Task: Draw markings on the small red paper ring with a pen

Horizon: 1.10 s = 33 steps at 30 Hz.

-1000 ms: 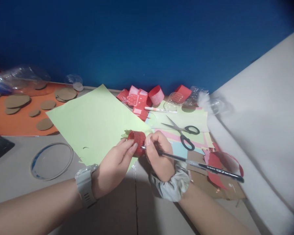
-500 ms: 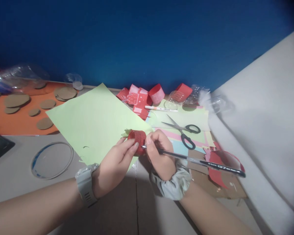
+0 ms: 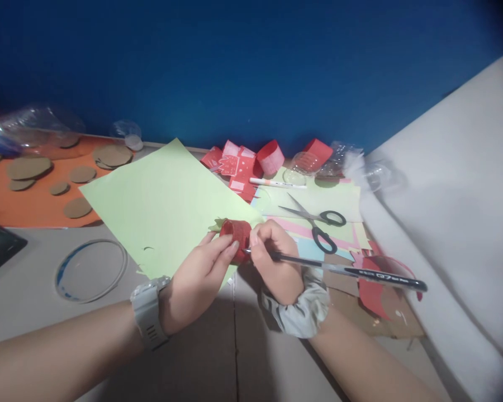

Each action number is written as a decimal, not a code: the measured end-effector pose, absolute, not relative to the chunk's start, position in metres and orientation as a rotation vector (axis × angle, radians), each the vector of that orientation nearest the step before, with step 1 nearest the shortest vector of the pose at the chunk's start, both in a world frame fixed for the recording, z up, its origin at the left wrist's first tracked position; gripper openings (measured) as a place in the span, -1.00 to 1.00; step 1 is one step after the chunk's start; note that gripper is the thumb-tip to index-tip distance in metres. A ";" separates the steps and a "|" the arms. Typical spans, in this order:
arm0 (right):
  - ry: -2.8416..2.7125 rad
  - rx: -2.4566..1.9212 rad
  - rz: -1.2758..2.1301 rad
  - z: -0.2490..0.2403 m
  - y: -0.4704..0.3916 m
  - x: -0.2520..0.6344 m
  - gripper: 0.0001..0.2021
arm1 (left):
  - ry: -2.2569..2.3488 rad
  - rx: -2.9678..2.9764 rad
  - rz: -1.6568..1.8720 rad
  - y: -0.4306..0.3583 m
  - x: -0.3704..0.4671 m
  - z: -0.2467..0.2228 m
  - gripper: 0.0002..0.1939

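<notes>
My left hand [image 3: 199, 279] is closed on a small red paper ring [image 3: 235, 230], thumb and fingers pinching its near side. A jagged green paper piece [image 3: 218, 224] shows at the ring's left edge. In my right hand [image 3: 279, 265] is a black ballpoint pen [image 3: 360, 272], gripped near its tip, with the tip at the ring's right side. Whether the tip touches the paper I cannot tell for sure. Behind the ring lies a large light green paper sheet [image 3: 163, 201], with one corner near my right fingers.
Black-handled scissors [image 3: 314, 218] lie open on coloured sheets at the right, near a white marker [image 3: 276, 183]. Red paper pieces [image 3: 245, 173] sit by the blue wall. Cardboard discs [image 3: 30, 167] rest on orange paper at left, above a tape ring [image 3: 91, 271].
The pen's back end has shifted slightly to the right and up. Both hands keep their grips on the ring and the pen, and the whole view has shifted a little.
</notes>
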State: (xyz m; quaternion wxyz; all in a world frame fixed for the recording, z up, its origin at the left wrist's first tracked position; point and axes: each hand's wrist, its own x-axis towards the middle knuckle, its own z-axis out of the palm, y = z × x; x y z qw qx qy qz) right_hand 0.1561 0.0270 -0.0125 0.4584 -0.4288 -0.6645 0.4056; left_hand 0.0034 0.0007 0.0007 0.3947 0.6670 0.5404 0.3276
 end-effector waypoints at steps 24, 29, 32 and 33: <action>-1.699 -1.017 0.987 -0.011 0.027 0.158 -0.73 | 1.361 1.644 0.858 0.001 0.003 0.002 -0.73; -1.655 -1.052 0.970 -0.012 0.026 0.157 -0.74 | 1.365 1.635 0.847 0.000 0.003 0.003 -0.72; -1.639 -1.060 0.977 -0.014 0.026 0.158 -0.75 | 1.368 1.612 0.828 0.000 0.003 0.003 -0.72; -1.651 -1.049 0.976 -0.014 0.026 0.158 -0.75 | 1.367 1.607 0.827 0.000 0.003 0.003 -0.72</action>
